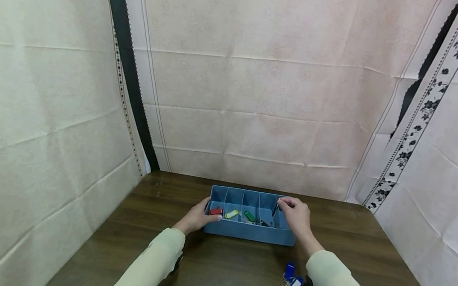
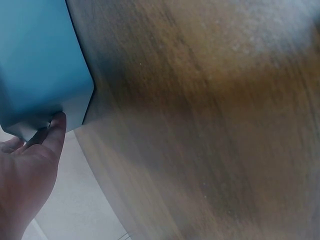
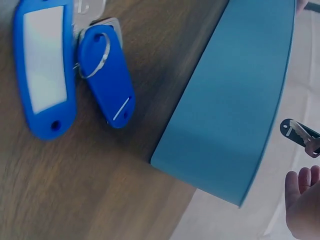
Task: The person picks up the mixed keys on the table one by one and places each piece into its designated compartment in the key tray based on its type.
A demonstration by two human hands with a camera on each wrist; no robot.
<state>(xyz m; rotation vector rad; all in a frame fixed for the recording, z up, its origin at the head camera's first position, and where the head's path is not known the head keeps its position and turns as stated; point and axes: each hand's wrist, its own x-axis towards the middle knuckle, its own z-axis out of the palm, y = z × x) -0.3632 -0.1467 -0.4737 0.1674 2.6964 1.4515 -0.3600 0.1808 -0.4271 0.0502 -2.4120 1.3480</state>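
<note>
A blue divided box stands on the table. My left hand grips its left end, and the left wrist view shows fingers of that hand against the box wall. Over the right end of the box, my right hand pinches a black key tag, which has a metal key with it in the right wrist view. Inside separate compartments, from left to right, lie a red key tag, a yellow key tag, a green key tag and a dark key tag.
Two blue key tags with rings and keys lie on the table in front of the box's right end: one blue tag and another with a white label. Pale cloth hangs behind the wooden table and along both sides.
</note>
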